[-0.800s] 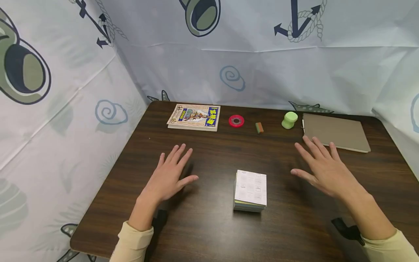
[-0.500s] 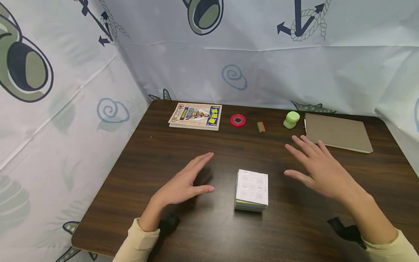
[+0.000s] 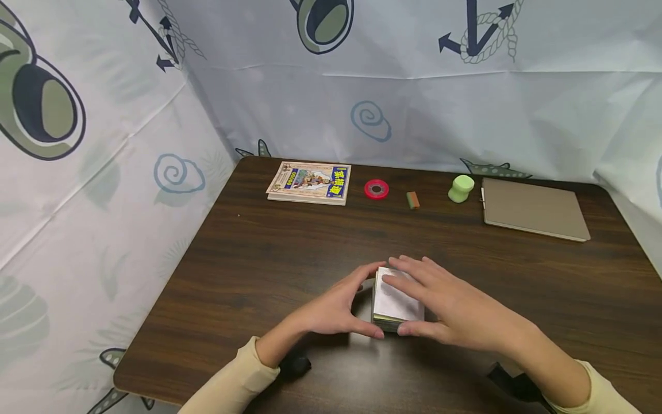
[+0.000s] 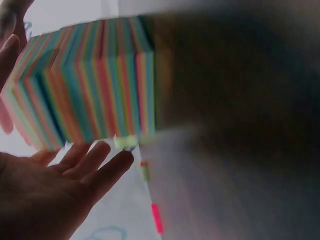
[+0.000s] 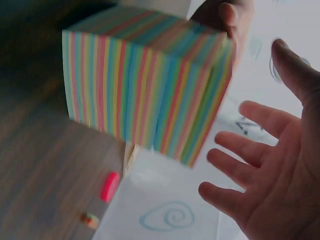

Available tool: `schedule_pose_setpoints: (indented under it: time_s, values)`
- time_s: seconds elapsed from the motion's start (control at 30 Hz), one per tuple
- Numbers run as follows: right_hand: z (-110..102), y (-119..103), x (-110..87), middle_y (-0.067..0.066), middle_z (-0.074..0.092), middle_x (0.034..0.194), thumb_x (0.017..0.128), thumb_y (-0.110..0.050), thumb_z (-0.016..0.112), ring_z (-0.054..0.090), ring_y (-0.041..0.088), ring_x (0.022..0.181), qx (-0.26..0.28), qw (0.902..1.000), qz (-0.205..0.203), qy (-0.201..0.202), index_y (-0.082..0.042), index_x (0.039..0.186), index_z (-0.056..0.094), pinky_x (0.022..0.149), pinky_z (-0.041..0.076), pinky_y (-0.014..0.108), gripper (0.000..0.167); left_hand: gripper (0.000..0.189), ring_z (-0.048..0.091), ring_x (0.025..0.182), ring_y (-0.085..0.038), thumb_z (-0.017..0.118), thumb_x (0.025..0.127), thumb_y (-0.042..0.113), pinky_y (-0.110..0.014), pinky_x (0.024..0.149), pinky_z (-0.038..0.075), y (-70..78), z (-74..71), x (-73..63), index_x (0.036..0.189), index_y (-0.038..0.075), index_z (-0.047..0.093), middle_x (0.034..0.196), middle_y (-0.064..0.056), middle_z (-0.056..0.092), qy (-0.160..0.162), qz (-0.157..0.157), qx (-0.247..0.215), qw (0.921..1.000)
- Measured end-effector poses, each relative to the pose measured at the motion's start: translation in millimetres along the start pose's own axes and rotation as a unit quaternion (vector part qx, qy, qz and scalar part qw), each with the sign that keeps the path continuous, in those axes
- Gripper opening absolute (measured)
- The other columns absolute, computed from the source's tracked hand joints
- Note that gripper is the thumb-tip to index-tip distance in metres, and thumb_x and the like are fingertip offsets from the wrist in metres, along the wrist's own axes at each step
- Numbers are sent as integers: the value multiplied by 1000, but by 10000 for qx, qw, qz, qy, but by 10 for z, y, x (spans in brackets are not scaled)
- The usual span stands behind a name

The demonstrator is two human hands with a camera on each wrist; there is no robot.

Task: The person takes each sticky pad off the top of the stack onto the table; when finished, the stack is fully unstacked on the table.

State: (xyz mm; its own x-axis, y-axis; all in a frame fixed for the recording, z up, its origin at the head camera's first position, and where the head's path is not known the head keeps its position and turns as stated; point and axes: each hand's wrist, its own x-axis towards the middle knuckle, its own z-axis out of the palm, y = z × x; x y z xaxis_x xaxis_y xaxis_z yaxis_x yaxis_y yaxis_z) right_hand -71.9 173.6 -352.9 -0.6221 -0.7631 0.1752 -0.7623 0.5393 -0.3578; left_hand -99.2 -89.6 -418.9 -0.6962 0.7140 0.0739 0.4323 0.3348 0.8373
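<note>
A square stack of small paper sheets (image 3: 395, 302) lies on the table, its top sheet white with faint printing. Its sides show many coloured stripes, seen on the stack (image 4: 97, 82) in the left wrist view and the stack (image 5: 140, 82) in the right wrist view. My left hand (image 3: 338, 305) curves at its left side, thumb near the front corner and fingers by the back corner. Over its right part reaches my right hand (image 3: 447, 305), thumb low at the front. In the right wrist view, the right hand's fingers (image 5: 242, 172) are spread and apart from the stack.
Along the back of the dark wooden table (image 3: 248, 241) lie a book (image 3: 310, 183), a red ring-shaped roll (image 3: 376, 189), a small orange-and-green block (image 3: 412, 200), a light green waisted object (image 3: 461, 188) and a grey-brown notebook (image 3: 535, 209). Printed white cloth (image 3: 289, 109) hangs behind.
Both hands have moved inward from either side to the paper stack, the left one rightward and the right one leftward and nearer. The stack looks unmoved.
</note>
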Motion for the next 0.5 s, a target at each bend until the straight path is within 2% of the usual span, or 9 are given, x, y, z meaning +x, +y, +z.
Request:
schedule_pose_setpoints:
  time_s: [0.1,0.3,0.5]
  values:
    - [67,-18,19,2,30,157,90,-53,65,31,22,141,-27,9999,-16,-130,-21,152,38,113,25,48,75,104,39,132,-11,88,71,40,-45,106,37,-6,62,45,150,28,23,146,7,38,59,0,-1,10000]
    - [153,-10,41,2,35,154,86,-46,73,41,19,133,-174,9998,76,-68,-21,150,42,101,42,44,76,94,51,117,-12,90,70,30,-42,101,43,-28,148,107,142,27,30,137,6,47,279,-184,-257,9991]
    - [183,-17,84,6,43,147,82,-40,79,49,22,125,-215,9995,210,52,-18,146,47,93,48,43,75,88,55,115,-13,90,72,25,-34,101,43,-40,187,122,138,27,33,135,5,49,319,-233,-599,9974]
